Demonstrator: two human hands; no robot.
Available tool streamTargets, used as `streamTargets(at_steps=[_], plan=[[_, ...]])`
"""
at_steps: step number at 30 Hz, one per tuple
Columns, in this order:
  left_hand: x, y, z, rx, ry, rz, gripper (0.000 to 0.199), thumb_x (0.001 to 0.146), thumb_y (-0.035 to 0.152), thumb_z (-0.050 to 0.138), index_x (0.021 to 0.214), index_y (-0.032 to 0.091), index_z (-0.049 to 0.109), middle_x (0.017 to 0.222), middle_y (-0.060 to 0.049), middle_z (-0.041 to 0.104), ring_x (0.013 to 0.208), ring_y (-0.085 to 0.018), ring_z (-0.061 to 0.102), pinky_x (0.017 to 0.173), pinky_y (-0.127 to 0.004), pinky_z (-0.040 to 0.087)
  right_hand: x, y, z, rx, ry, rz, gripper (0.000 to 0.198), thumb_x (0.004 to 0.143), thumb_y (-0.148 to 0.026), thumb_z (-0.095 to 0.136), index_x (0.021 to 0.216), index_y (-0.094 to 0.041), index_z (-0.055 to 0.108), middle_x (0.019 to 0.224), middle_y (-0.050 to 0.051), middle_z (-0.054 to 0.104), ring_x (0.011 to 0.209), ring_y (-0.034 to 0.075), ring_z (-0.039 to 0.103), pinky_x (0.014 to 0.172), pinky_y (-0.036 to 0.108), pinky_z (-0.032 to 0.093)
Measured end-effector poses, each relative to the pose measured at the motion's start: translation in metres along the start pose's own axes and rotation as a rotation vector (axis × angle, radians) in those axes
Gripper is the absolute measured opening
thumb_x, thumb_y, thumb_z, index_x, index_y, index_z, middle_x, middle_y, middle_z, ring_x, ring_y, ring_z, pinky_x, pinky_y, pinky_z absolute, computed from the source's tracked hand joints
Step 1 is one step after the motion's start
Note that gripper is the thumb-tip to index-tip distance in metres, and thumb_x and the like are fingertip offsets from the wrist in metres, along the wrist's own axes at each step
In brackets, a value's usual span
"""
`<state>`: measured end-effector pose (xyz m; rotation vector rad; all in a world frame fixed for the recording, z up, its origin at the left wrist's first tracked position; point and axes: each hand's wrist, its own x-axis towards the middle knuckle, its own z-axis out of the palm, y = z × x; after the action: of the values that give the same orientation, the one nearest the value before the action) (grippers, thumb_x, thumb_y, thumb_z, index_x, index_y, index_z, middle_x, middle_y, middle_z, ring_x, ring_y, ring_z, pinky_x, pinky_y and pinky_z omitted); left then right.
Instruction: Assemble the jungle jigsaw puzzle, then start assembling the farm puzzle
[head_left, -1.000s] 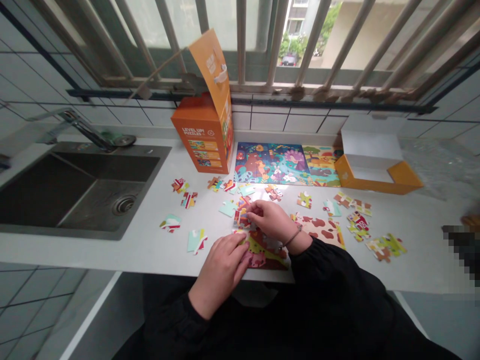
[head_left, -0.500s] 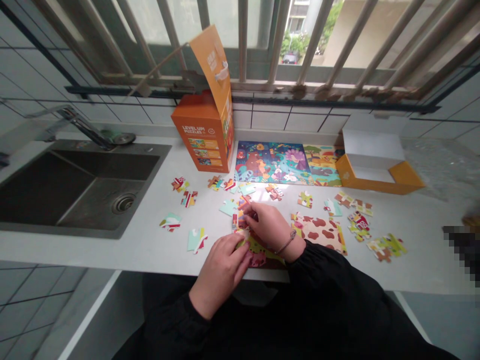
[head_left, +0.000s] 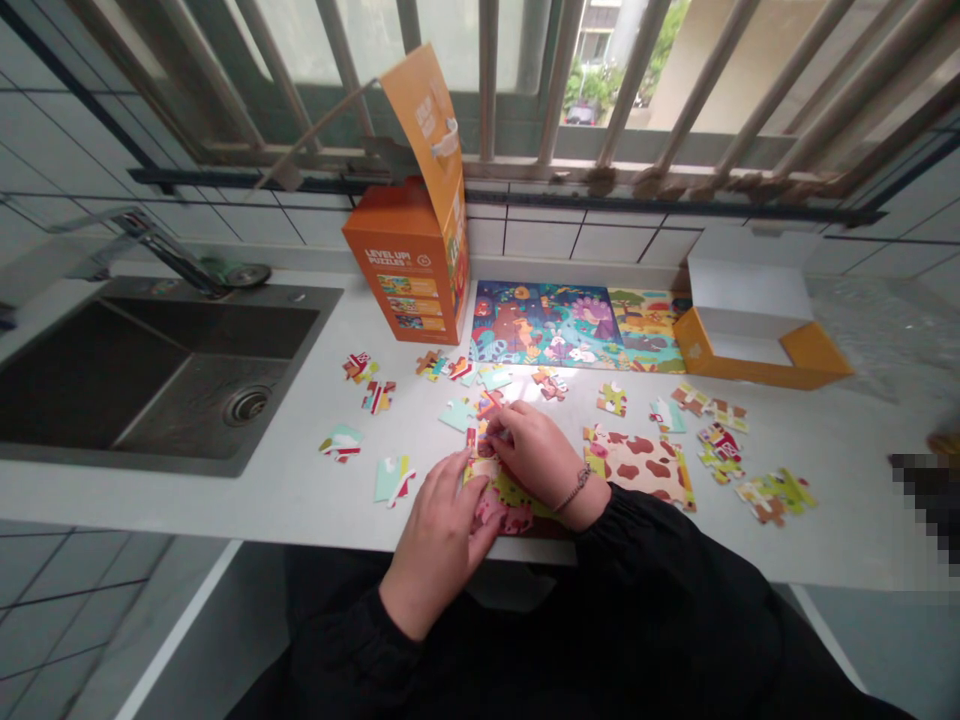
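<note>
My left hand lies over the near left part of a partly joined jigsaw puzzle, its fingers resting on the pieces beside a pink pig. Above it, my right hand pinches a puzzle piece at the puzzle's upper left edge; the fingers hide much of it. Just beyond lies a pale green piece. Right of my right wrist, a joined block of cow-patterned pieces rests flat on the counter.
Loose pieces lie left and right on the white counter. Behind are an orange puzzle box, a dark picture sheet and an open yellow box. A sink is at left, a barred window at the back.
My left fingers have shifted slightly left and spread, showing more of the pink pig. My right hand stays at nearly the same spot, its fingertips a little lower on the puzzle's edge.
</note>
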<state>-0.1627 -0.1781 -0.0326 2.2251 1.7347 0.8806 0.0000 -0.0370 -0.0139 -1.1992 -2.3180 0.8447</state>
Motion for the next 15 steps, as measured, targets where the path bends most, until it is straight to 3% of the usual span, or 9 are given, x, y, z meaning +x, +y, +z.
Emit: streamTargets(at_steps=[7,15], plan=[[0.0,-0.003,0.001,0.045,-0.003,0.006,0.041,0.099,0.024,0.073,0.139,0.02,0.061,0.148,-0.021,0.065,0.136,-0.04,0.062,0.116,-0.062,0.054,-0.006,-0.009,-0.009,-0.035,-0.064,-0.099,0.007,0.102,-0.018,0.072,0.1,-0.02,0.078,0.111,0.007,0.067,0.099,0.019,0.068,0.093,0.031,0.055],[0.001,0.0,0.0,0.099,-0.024,0.005,0.041,0.101,0.022,0.069,0.142,0.018,0.06,0.147,-0.02,0.065,0.137,-0.037,0.062,0.117,-0.059,0.054,-0.017,-0.012,-0.006,-0.188,-0.066,-0.189,0.017,0.102,-0.011,0.069,0.108,-0.021,0.081,0.117,0.011,0.072,0.107,0.025,0.069,0.099,0.039,0.058]])
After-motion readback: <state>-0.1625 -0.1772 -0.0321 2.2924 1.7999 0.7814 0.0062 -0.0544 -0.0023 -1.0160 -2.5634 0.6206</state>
